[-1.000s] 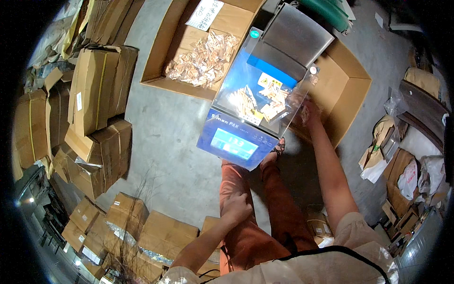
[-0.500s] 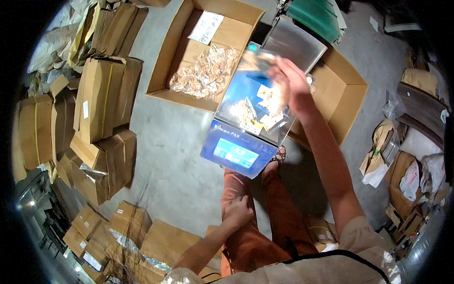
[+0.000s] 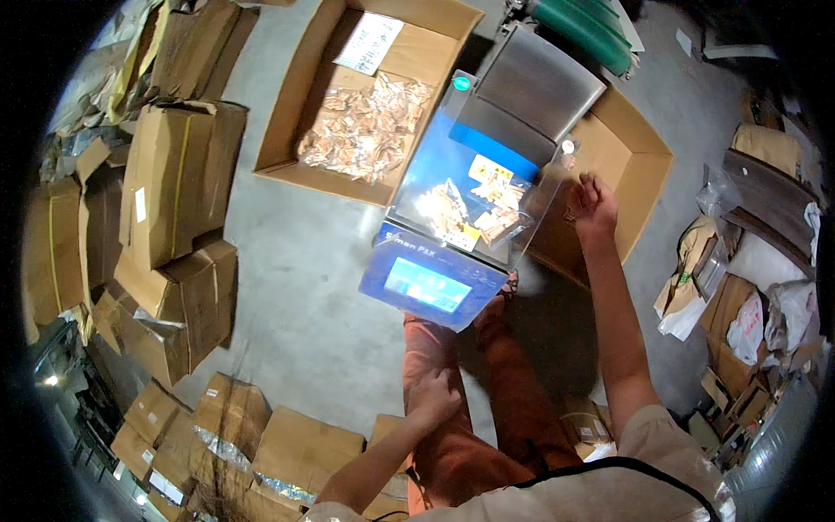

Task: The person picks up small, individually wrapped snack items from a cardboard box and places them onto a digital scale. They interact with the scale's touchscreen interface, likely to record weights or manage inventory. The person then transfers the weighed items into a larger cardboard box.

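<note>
A pile of clear bags of small tan pieces lies toward the near edge of the left carton, a paper sheet by its far left corner. The person's left hand rests curled on the left thigh. More bagged pieces lie near the front edge of the blue machine. The right hand, fingers part-curled, hovers over the right carton; whether either hand grips anything cannot be told

Left of the machine sits a box (packets inside).
</note>
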Motion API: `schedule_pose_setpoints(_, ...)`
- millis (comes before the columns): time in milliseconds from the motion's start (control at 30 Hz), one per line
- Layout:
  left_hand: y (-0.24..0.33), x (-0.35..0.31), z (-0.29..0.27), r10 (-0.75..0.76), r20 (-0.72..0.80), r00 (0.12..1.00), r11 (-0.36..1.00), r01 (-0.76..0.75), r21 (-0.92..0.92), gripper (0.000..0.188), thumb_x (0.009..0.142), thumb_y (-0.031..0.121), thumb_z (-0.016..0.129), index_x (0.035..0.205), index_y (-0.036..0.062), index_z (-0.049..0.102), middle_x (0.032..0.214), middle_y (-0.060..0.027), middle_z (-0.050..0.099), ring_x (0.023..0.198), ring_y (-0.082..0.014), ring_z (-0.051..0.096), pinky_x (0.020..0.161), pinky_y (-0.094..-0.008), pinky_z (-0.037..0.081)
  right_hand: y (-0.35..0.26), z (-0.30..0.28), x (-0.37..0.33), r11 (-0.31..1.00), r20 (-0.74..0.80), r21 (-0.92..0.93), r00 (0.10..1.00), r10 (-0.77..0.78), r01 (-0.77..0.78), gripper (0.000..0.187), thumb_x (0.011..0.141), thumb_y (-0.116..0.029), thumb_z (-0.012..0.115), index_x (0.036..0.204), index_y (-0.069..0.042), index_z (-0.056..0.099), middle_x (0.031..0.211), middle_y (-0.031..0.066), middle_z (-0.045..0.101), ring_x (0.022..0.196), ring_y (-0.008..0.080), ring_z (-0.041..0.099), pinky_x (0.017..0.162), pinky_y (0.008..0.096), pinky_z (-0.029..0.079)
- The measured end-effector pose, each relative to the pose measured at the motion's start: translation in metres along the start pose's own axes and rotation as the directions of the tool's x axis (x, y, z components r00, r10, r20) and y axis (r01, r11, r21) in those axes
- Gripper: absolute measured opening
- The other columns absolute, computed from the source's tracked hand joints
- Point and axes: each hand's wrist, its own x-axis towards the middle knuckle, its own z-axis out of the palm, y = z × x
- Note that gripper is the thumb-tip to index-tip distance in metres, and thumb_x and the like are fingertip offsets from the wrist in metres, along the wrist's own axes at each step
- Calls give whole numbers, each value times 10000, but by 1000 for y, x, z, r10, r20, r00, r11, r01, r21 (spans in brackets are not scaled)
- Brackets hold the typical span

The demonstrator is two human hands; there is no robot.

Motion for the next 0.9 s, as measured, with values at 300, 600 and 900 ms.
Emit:
schedule_pose_setpoints(300,15,8,8,12,19,1000,998,-13,65,545,814,269,587,1314,60,521,1364,-164,520,1178,-365,551,989,-509,413,104,-164,130,518,-148,-847,989,-15,-119,231,924,-164,615,1115,-35,630,964,83,674,859,216,647,765,367,545)
schedule_pose_setpoints(600,24,31,-25,46,24,999,997,-45,-69,505,833,246,665,1287,60,546,1249,-174,593,1126,-384,572,995,-464,438,167,-163,151,134,58,-989,996,-66,67,246,911,-170,633,1121,-41,641,969,72,677,860,198,647,754,359,540)
schedule_pose_setpoints(900,32,27,-14,-6,104,995,990,-10,144,435,812,291,638,1202,101,609,1187,-129,637,1137,-328,571,987,-465,422,63,-70,-7,873,-70,-486,998,7,-41,276,913,-208,646,1140,-52,639,1003,55,664,910,172,627,778,338,523)
